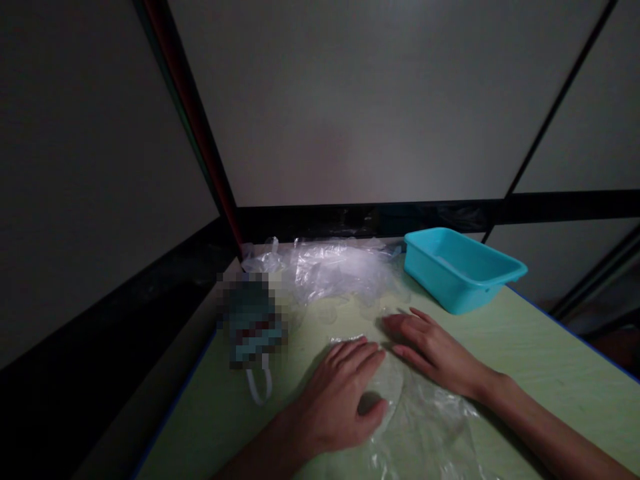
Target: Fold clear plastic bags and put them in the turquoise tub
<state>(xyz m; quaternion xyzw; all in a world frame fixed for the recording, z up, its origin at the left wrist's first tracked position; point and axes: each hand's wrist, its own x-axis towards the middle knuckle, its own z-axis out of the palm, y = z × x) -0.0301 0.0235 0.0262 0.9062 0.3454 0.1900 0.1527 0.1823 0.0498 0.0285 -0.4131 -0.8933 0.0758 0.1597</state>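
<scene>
Currently, the head view shows the left hand [343,393] lying palm-down on clear plastic [435,427], its grip spread with the thumb apart, the plastic reaching toward four o'clock across the green desk [550,363]. At two o'clock from it, the right hand [427,343] has a loosely spread grip, contact below unclear. Crumpled film [335,267] lies at twelve, a turquoise basin [450,283] between one and two.

Clear plastic [434,419], basin [443,272] on table [543,357]

Left hand [345,393] on clear plastic [435,427], right hand [430,350] nearby, turquoise basin [453,283] (behind)
</scene>
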